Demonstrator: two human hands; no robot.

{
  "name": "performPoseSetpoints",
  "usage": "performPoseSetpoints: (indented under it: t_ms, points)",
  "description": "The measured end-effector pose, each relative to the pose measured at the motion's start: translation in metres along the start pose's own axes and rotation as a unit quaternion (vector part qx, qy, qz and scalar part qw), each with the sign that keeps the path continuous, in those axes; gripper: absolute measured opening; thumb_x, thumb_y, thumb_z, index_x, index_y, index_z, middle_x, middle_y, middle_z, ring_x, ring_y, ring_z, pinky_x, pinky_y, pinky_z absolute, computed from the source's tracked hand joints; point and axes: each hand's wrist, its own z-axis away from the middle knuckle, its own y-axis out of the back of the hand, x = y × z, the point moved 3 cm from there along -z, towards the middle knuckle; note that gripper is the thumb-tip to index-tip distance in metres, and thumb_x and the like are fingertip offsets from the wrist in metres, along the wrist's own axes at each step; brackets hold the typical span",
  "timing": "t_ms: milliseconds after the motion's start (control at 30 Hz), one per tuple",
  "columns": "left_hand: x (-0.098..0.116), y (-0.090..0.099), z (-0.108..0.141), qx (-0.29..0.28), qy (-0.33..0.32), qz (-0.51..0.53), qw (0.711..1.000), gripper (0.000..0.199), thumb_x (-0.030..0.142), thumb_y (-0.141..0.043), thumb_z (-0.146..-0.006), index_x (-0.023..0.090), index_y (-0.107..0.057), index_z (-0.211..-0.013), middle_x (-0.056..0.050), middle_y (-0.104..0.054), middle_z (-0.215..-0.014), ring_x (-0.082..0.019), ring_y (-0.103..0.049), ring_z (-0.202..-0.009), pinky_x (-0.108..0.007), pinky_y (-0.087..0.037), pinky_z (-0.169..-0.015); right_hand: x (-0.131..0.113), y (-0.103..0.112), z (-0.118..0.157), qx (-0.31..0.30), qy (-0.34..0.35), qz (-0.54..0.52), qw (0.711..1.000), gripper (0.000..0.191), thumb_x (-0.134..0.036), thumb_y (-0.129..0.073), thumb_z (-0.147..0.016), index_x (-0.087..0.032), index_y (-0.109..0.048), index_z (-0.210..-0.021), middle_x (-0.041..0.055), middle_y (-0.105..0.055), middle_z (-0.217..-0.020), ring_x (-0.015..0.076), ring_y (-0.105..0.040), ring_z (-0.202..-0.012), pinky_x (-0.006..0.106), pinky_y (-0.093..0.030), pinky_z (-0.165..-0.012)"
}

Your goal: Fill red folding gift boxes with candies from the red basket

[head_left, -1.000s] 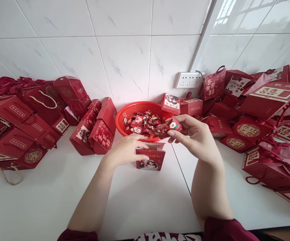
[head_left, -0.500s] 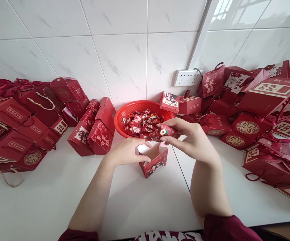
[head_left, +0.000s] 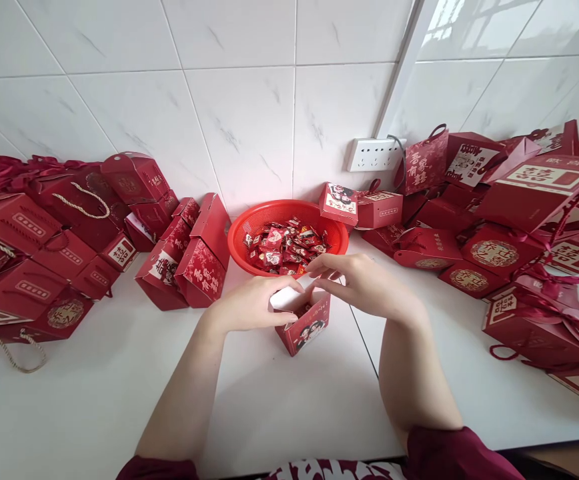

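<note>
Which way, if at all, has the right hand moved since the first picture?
Yes: judged against the red basket, the right hand has moved left and slightly towards the person, to the open box.

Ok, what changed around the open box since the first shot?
The right hand moved left to the box and released the wrapped sweets, now inside. The box turned at an angle. The left hand stayed at the box; red basket unmoved.

One left hand (head_left: 252,303), one right hand (head_left: 369,283), one open box (head_left: 310,328), one red basket (head_left: 239,245), one socket panel (head_left: 375,155); two upright boxes (head_left: 200,273) left of the basket; probably at least eight in the left pile (head_left: 69,247), overlaps hiding some.
</note>
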Motion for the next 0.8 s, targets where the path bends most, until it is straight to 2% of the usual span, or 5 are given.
performPoseSetpoints:
  t_ms: [167,367,500,600,800]
  points:
    - [0.006,-0.002,0.006,-0.027,-0.004,-0.062,0.998,0.025,0.018,-0.054,-0.08,0.026,-0.075,-0.091,0.001,-0.072,-0.088,-0.016,-0.064,-0.071,-0.025,-0.043,-0.061,0.001,0.004,-0.003,0.017,0.003,0.005,1.0,0.015,-0.025,-0.055,-0.096,-0.024,-0.068,-0.104,0.0021,-0.076,-0.099,0.0188,-0.072,-0.087,0.028,-0.053,-0.073]
    - [-0.002,0.009,0.017,0.058,0.013,-0.134,0.989,0.031,0.02,-0.047,-0.091,0.029,-0.077,-0.096,0.002,-0.075,-0.091,-0.018,-0.066,-0.074,-0.028,-0.044,-0.065,0.039,0.01,-0.009,0.011,-0.192,0.067,0.979,0.026,-0.039,-0.05,-0.097,-0.021,-0.069,-0.098,-0.0016,-0.063,-0.055,0.0171,-0.06,-0.047,0.028,-0.042,-0.051]
    - [-0.013,0.016,0.021,0.087,0.048,-0.11,0.989,0.033,0.022,-0.055,-0.087,0.033,-0.075,-0.112,0.003,-0.076,-0.107,-0.021,-0.07,-0.087,-0.028,-0.05,-0.072,0.071,0.018,-0.008,0.062,-0.263,0.131,0.954,0.027,-0.038,-0.047,-0.098,-0.02,-0.068,-0.097,0.0064,-0.07,-0.07,0.023,-0.068,-0.067,0.029,-0.044,-0.058]
    - [-0.014,0.016,0.017,0.054,0.031,-0.07,0.996,0.041,0.02,-0.056,-0.084,0.038,-0.071,-0.118,0.006,-0.072,-0.121,-0.022,-0.069,-0.102,-0.027,-0.052,-0.08,0.082,0.02,-0.014,0.082,-0.239,0.159,0.954,0.023,-0.033,-0.048,-0.097,-0.019,-0.067,-0.099,0.0105,-0.074,-0.093,0.0258,-0.069,-0.086,0.031,-0.047,-0.068]
    - [-0.015,0.007,0.005,0.018,0.029,-0.074,0.997,0.053,0.012,-0.06,-0.075,0.039,-0.067,-0.12,0.002,-0.067,-0.126,-0.025,-0.065,-0.11,-0.03,-0.053,-0.084,0.09,-0.002,-0.086,-0.004,-0.153,0.222,0.963,0.021,-0.027,-0.052,-0.097,-0.017,-0.066,-0.109,0.0103,-0.071,-0.115,0.0237,-0.065,-0.108,0.029,-0.048,-0.085]
